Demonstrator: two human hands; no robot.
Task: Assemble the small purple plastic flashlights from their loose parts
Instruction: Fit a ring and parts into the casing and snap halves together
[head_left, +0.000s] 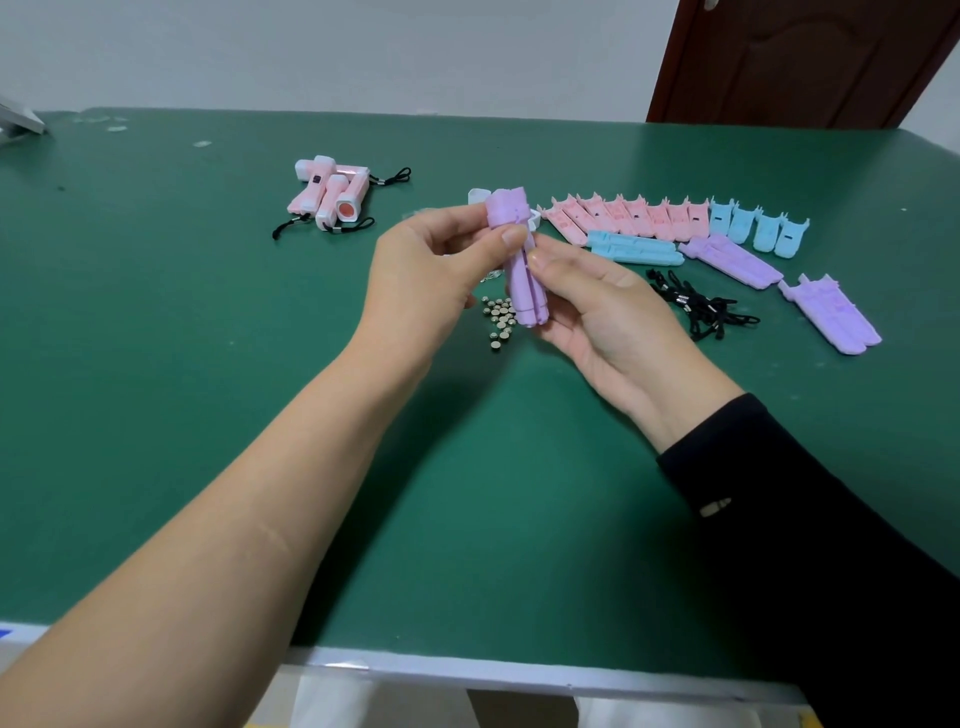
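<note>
A purple flashlight body (521, 260), two shell halves together, stands upright above the green table (208, 364). My left hand (431, 270) pinches its upper part between thumb and fingers. My right hand (597, 306) cradles its lower part, thumb pressed on the seam. More purple shell halves lie at the right, one pair (730, 259) and another pair (831, 314). A heap of small button batteries (500, 319) lies just under the held body.
Finished pink flashlights (332, 200) with black straps lie at the back left. A row of pink shells (623, 215) and blue shells (758, 226), (634, 248) runs behind my hands. Black lanyards (701, 306) are piled right of my right hand. A white cap (477, 196) sits behind the held body.
</note>
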